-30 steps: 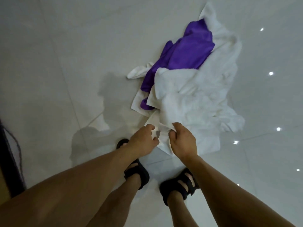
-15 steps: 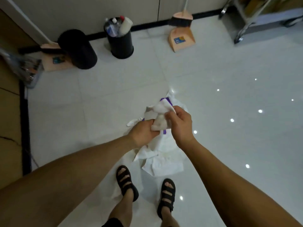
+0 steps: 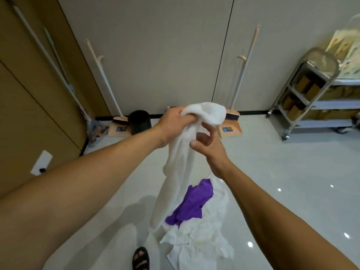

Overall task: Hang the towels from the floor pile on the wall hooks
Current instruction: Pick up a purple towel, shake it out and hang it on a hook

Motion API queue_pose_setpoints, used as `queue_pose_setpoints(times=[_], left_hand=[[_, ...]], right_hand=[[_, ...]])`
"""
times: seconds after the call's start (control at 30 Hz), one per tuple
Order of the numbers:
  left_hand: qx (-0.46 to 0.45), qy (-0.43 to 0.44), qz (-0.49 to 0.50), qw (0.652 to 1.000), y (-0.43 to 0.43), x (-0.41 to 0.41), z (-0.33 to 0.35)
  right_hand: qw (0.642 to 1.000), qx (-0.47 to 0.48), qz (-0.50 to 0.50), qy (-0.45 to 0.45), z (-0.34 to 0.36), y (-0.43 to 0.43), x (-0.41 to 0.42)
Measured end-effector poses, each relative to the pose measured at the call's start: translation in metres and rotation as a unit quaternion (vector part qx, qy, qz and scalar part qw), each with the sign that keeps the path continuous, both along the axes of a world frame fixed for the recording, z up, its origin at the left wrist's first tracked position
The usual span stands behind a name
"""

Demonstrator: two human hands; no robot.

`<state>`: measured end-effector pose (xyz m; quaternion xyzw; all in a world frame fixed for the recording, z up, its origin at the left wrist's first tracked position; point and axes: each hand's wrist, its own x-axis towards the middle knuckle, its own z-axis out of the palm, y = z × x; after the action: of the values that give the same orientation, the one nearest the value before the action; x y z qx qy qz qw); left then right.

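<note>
L hand is up high over the floor pile, fingers curled tight round the bunched top of a white towel. The rest of that towel hangs straight down in a long drape to the pile's left edge; can't tell if its bottom end is clear of the floor. R hand is just right of the hanging cloth, above the pile, w/ fingers loosely bent and spread, thumb toward the towel; can't tell if it pinches the cloth or only touches it. The pile is crumpled white towels w/ a purple towel lying on top, toward its far side. One foot in a black sandal is on the near side of the pile, a bit left of it. Beyond the pile, against the pale wall: a black bin to the far left, w/ a dustpan touching its left side, and a 2nd dustpan w/ brush straight beyond, partly hidden by the towel top. A metal cart w/ boxes is far right of the pile.
</note>
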<state>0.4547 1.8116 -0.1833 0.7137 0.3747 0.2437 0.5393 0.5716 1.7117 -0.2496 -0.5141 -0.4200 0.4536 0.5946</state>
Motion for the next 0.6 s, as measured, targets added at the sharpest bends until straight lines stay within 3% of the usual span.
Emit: queue_pose_setpoints(times=[0.17,0.33,0.5,0.6], left_hand=[[0.046,0.007,0.058,0.997,-0.01,-0.026,0.074],[0.146,0.041,0.057,0.987,-0.015,-0.068,0.104],[-0.021,0.029,0.093,0.995,-0.022,-0.137,0.089],[-0.155,0.148,-0.04,0.976,-0.028,-0.182,0.071]], right_hand=[[0.977,-0.084,0.159,-0.117,0.032,-0.004,-0.031],[0.978,-0.078,0.136,-0.141,0.066,-0.005,-0.065],[0.997,-0.054,0.057,0.004,0.106,0.005,-0.09],[0.989,-0.114,0.002,0.098,0.135,0.016,-0.108]])
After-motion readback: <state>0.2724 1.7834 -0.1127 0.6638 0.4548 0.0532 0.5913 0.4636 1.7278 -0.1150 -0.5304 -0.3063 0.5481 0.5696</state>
